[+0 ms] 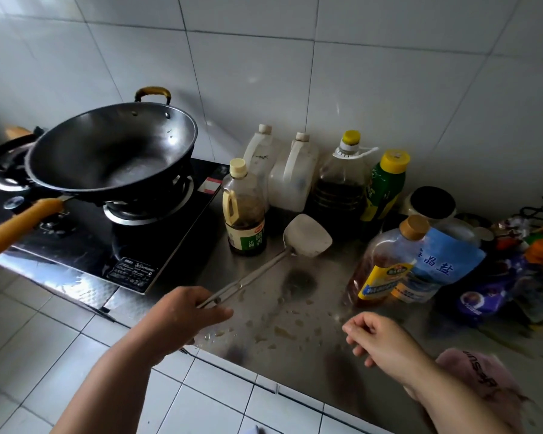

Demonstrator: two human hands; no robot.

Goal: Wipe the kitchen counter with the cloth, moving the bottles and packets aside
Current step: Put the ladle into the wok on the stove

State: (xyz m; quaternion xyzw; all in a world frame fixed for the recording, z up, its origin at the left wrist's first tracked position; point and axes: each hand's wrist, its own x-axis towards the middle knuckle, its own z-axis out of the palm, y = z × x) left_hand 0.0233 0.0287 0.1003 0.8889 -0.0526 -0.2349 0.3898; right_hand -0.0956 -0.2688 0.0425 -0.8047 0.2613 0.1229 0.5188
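Stainless-steel counter (295, 311): wet, spotted with droplets and greasy marks, not yet wiped.
Wok spatula (264, 267): metal, with its blade between the small brown-liquid bottle (245, 211) and the oil bottle (386, 264). Whether the blade rests on the steel or is just lifted cannot be told.
Left hand (185, 311): fingers curled round the end of the spatula's handle.
Right hand (380, 339): loosely curled, holding nothing, above the counter's front edge.
Cloth (480, 377): pink, bunched on the counter near its front edge, partly under the right forearm and not in either hand.
Salt packet (445, 261): blue, leaning behind the oil bottle.
Wok (113, 151): on the burner to the left.

Step in hand, by judgement: clearing the spatula away. The next move likely calls for setting it aside, taking up the cloth, then shifting the bottles and packets.
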